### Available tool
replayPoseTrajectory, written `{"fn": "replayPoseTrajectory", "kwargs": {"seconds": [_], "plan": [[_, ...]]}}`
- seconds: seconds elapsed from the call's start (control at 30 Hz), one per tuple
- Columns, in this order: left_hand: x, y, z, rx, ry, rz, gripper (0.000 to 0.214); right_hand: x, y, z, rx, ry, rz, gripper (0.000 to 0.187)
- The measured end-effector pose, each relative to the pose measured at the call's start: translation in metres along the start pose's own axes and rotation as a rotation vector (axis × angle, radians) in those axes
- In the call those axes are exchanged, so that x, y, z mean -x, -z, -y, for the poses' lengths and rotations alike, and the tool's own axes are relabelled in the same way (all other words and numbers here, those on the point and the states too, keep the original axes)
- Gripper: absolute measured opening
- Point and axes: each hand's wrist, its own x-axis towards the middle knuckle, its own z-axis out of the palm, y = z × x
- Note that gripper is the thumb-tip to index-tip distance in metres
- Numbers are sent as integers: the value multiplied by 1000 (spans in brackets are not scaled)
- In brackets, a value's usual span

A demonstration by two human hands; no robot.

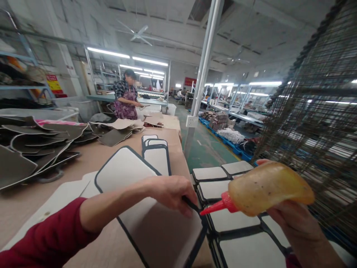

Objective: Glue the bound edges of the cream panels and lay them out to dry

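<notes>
My left hand (pixel 173 193) pinches the dark edging of a pale, round-cornered panel (pixel 167 234) near its far right corner. The panel lies tilted over the table, its near part cut off by the frame. In my right hand (pixel 295 216) is a squeeze glue bottle (pixel 267 188), yellowish and held on its side. Its red nozzle points left, the tip at the panel's dark edge close to my left fingers. I cannot tell whether the tip touches. Another dark-edged panel (pixel 122 167) lies just beyond my left forearm.
Stacks of dark-edged panels (pixel 240 219) stand right of the table (pixel 175 149). Smaller edged pieces (pixel 156 156) lie ahead. Grey sheets (pixel 50 145) pile up at left. A metal post (pixel 199 74) with a socket rises by the table edge. Mesh racks (pixel 312 96) stand right. A person (pixel 126 96) works beyond.
</notes>
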Motion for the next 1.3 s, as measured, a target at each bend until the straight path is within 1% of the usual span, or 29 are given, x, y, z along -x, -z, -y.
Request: {"fn": "replayPoseTrajectory", "kwargs": {"seconds": [0.1, 0.17, 0.2, 0.27, 0.33, 0.43, 0.53, 0.63, 0.7, 0.83, 0.93, 1.0, 1.13, 1.2, 1.3], "plan": [[-2, 2, 1, 137, -74, 110, 38, -6, -4, -3, -51, -17, 186, 51], [-3, 2, 1, 213, -94, 156, 44, -11, -3, -12, -99, 5, 251, 56], [-3, 2, 2, 238, -94, 178, 44, -14, -2, -17, -121, 14, 257, 59], [-5, 4, 3, 267, -82, 234, 44, -17, -3, -26, -150, 11, 229, 65], [-6, 5, 6, 287, -73, 286, 42, -16, -8, -28, -180, -11, 218, 68], [-7, 9, 8, 324, -80, 320, 40, -12, -23, -21, -207, -100, 219, 69], [-6, 12, 10, 351, -105, 338, 39, -9, -38, -10, -209, -191, 184, 72], [-6, 15, 11, 352, -128, 360, 38, -10, -46, -9, -218, -202, 207, 74], [-6, 17, 13, 359, -130, 376, 38, -11, -48, -12, -242, -215, 223, 75], [-11, 18, 21, 398, -119, 421, 39, -11, -52, -14, -253, -257, 196, 68], [-15, 19, 28, 410, -125, 453, 39, -10, -56, -12, -246, -256, 206, 73], [-16, 20, 31, 409, -138, 461, 38, -11, -56, -11, -228, -248, 220, 71], [-12, 25, 33, 384, -137, 440, 37, -16, -55, -15, -233, -270, 244, 67], [-9, 28, 34, 373, -127, 423, 37, -16, -54, -17, -225, -280, 238, 72], [-5, 33, 35, 369, -118, 405, 39, -15, -54, -17, -169, -267, 194, 79]]}}
